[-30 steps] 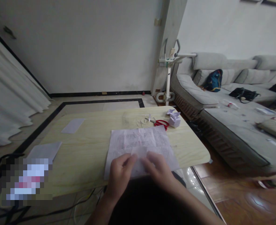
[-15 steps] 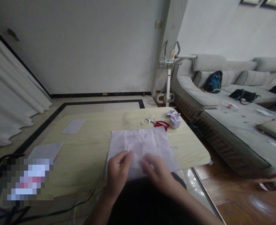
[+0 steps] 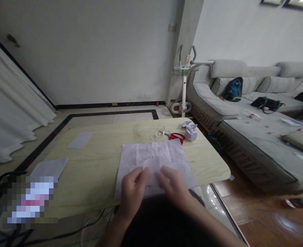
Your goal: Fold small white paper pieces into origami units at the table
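Between my two hands is a small piece of white paper (image 3: 153,165), held above a larger creased sheet with print (image 3: 133,154). My left hand (image 3: 134,185) pinches the small piece at its left edge between thumb and fingers. On its right edge my right hand (image 3: 172,181) is closed, fingers bent against the thumb and somewhat blurred. The printed sheet lies spread on the wooden table (image 3: 102,164) beneath both hands. Beyond it lie red-handled scissors (image 3: 176,137), beside thin pale strips (image 3: 155,137) and folded white paper pieces (image 3: 191,132).
At the table's left lie a white sheet (image 3: 81,140) and a paper stack (image 3: 48,168), near a pixelated device (image 3: 30,200). A grey sofa (image 3: 259,147) with bags stands to the right. White exercise equipment (image 3: 184,85) stands behind the table's far right corner.
Both hands have shifted slightly to the right with the small paper piece, still held between them. Things on the table stay where they were; the view has moved a little.
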A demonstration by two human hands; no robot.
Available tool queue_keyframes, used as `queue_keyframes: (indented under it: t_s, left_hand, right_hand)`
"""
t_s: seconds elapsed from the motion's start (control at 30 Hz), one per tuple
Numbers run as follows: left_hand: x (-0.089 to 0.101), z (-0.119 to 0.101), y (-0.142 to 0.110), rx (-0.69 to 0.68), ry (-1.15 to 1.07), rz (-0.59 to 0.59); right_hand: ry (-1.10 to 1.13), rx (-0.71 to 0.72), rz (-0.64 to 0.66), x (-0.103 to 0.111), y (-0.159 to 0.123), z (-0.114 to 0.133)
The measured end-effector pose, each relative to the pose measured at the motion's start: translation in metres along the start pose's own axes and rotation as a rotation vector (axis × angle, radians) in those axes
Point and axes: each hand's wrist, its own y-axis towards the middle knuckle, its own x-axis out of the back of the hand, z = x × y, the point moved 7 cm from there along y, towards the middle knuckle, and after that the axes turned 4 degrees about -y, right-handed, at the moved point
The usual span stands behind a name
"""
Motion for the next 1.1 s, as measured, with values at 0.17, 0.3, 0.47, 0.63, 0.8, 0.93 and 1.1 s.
queue_keyframes:
  t_s: [0.17, 0.3, 0.47, 0.63, 0.8, 0.93, 1.1]
  left_hand:
    - [0.007, -0.001, 0.000, -0.069, 0.069, -0.084]
    - [0.010, -0.006, -0.001, -0.157, 0.147, -0.129]
    - [0.013, -0.013, -0.003, -0.265, 0.180, -0.150]
    - [0.013, -0.014, -0.003, -0.267, 0.182, -0.153]
    - [0.013, -0.007, 0.000, -0.150, 0.123, -0.129]
    - [0.007, 0.007, 0.003, -0.010, -0.025, -0.084]
    - [-0.005, 0.024, 0.001, 0.229, -0.240, -0.005]
  right_hand:
    - [0.002, 0.000, 0.051, -0.008, 0.000, 0.000]
    - [0.022, -0.007, 0.090, -0.009, -0.003, 0.002]
    - [-0.066, 0.018, 0.101, -0.010, -0.004, 0.004]
    - [-0.114, 0.045, 0.104, -0.012, -0.005, 0.004]
    - [-0.109, 0.100, 0.105, -0.011, -0.007, 0.008]
    - [-0.046, 0.067, 0.089, -0.006, -0.008, 0.010]
    - [0.137, 0.053, 0.015, -0.001, -0.008, 0.010]
